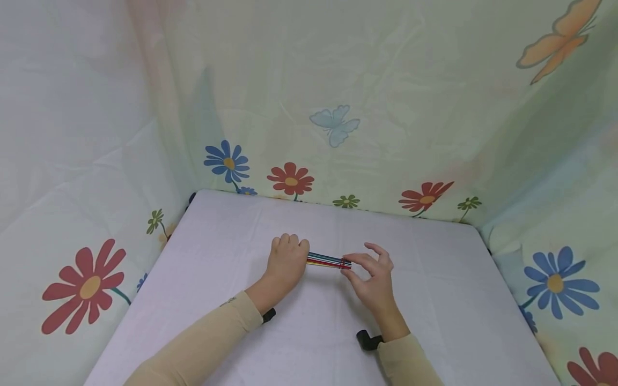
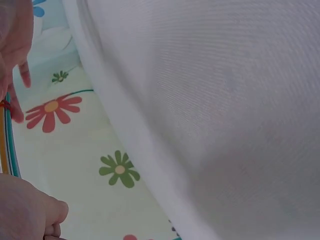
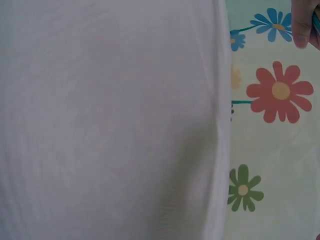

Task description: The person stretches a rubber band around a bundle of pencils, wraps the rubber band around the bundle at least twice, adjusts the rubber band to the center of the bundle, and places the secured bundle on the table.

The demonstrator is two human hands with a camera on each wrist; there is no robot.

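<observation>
A bundle of slim coloured pencil-like sticks, in teal, white, red and yellow, is held level above the table. My left hand grips its left part in a fist, hiding that end. A thin red band goes round the bundle close to its right end. There my right hand pinches with thumb and index finger at the band, the other fingers raised. The left wrist view shows the bundle at the left edge between both hands. Only some fingers and a bit of the bundle appear in the right wrist view.
A white cloth covers the table beneath both hands. Hanging fabric printed with flowers and butterflies surrounds it at the back and sides. A black wrist mount shows at the right wrist, and another at the left.
</observation>
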